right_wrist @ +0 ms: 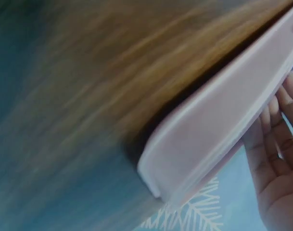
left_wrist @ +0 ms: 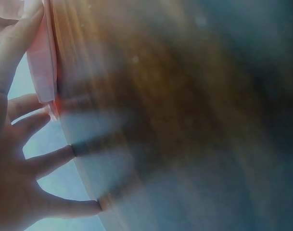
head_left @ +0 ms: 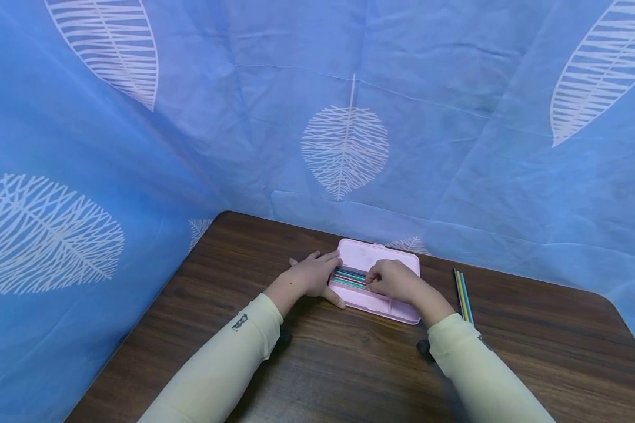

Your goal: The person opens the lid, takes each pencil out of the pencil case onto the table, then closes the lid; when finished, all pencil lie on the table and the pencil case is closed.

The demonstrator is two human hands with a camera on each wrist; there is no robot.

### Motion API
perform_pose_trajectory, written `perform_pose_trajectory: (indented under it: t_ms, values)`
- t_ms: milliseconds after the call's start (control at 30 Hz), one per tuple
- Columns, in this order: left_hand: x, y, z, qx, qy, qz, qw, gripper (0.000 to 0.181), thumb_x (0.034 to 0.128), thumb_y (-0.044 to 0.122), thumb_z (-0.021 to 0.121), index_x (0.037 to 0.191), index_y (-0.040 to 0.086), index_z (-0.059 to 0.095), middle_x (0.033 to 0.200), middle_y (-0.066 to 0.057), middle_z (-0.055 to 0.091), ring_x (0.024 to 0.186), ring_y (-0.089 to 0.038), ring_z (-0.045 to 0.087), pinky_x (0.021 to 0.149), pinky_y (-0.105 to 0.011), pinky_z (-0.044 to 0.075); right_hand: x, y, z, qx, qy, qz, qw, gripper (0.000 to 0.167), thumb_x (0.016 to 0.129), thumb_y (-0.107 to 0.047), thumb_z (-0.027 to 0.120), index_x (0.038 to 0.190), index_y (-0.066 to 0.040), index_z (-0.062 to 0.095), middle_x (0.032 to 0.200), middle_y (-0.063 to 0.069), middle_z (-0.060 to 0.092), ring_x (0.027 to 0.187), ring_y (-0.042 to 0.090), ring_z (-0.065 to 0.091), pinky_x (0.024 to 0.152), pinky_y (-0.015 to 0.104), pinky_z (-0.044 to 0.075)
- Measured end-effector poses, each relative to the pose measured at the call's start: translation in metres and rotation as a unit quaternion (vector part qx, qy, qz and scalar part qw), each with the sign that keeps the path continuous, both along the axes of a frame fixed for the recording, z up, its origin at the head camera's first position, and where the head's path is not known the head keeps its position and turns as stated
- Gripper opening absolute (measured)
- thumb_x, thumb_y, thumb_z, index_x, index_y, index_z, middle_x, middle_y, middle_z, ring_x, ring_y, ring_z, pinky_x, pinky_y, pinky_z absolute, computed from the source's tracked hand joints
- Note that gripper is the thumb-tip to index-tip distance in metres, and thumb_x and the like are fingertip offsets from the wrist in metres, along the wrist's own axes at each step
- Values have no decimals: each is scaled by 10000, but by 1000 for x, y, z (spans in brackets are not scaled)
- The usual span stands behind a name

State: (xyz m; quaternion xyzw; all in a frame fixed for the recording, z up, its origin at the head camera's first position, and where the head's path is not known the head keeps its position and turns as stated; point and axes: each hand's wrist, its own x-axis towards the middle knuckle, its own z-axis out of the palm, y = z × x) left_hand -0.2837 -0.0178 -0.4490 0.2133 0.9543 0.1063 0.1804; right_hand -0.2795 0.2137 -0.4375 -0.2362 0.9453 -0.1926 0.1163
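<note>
A shallow, rectangular pink case, apparently plastic, is lying open on the dark brown wood-grain table, its pink lid spreading out on the far side. Slender coloured pencils are lying side by side in its tray, running left to right. The left hand is bracing the case's left end with spread, ungripping fingers, the thumb resting at the near-left corner. The right hand is bending its fingers over the right part of the pencils; whether it is pinching one, I cannot tell. To the right of the case, a few loose yellow, blue-green and dark pencils are lying together.

The case is probably light and rather stiff, so it could be sliding under a careless push; its end walls are offering the best hold, while the lid is likely flexing at the hinge. The pencils are presumably light, rigid and smooth, rolling easily, with tips that may snap; a fingertip pinch around the middle of the shaft should be suiting them best.
</note>
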Motion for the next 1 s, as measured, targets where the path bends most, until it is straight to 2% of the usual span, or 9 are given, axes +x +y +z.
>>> perform_pose_trajectory:
  t_ms: [200, 600, 800, 900, 1000]
  values:
    - [0, -1, -1, -26, -1, 23, 10000, 1118, 802, 745, 803, 1692, 259, 332, 1819, 68, 190, 1682, -372, 210, 1190, -848, 273, 0, -3, -1, 230, 265, 213, 9992, 120, 938, -39, 721, 842, -102, 754, 796, -15, 655, 721, 102, 524, 740, 307, 478]
    - [0, -1, -3, 32, 27, -32, 10000, 1110, 804, 748, 800, 1687, 257, 340, 1820, 66, 189, 1680, -375, 216, 1188, -848, 278, -4, -7, 3, 544, 101, 313, 9980, 123, 967, -44, 710, 863, -105, 734, 768, -18, 610, 699, 106, 499, 717, 293, 438]
    - [-1, -1, -3, 62, 13, -43, 10000, 1111, 802, 746, 801, 1687, 257, 337, 1820, 61, 191, 1681, -382, 209, 1181, -858, 270, -3, -9, 3, 851, 413, 588, 9938, 199, 935, -40, 709, 772, -136, 647, 751, -21, 551, 675, 108, 453, 689, 285, 406]
    - [-1, -1, -3, 58, 13, -56, 10000, 1106, 806, 745, 798, 1685, 254, 340, 1820, 57, 194, 1681, -385, 209, 1179, -860, 271, -2, -10, 1, 948, 632, 696, 9910, 143, 917, -35, 705, 801, -119, 697, 810, -5, 623, 709, 122, 511, 712, 311, 469]
    - [0, -1, -3, 20, -19, -47, 10000, 1106, 807, 748, 794, 1686, 252, 340, 1821, 56, 190, 1680, -387, 209, 1180, -859, 271, -1, -9, -2, 895, 695, 713, 9910, 105, 942, -50, 712, 949, -87, 809, 948, 35, 752, 841, 173, 681, 832, 388, 595]
